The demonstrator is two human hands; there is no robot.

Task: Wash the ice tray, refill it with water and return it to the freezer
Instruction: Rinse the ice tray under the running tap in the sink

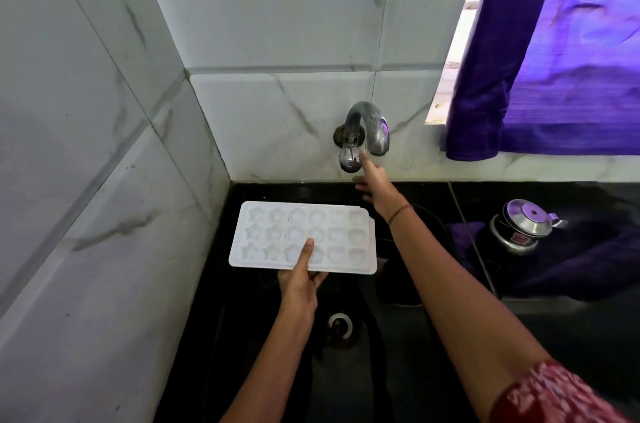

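Head view: left fingers (305, 254) pinch ice tray (270, 235), lengthwise left-right; right fingers (366, 162) loose, touching tap (367, 121).

The white rectangular plastic ice tray (302, 237) stands out over the glossy black stone sink (242, 336). Behind the sink, white glazed wall tiles (277, 24) carry grey veins; up to its right hangs a purple cloth curtain (554, 76).

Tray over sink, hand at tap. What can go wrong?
The left hand holds the white plastic ice tray by one long edge, thumb on top; water weight may tip it from that grip.
The right hand is at the chrome wall tap, whose spout sits beyond the tray's right end; the stream may miss or splash.
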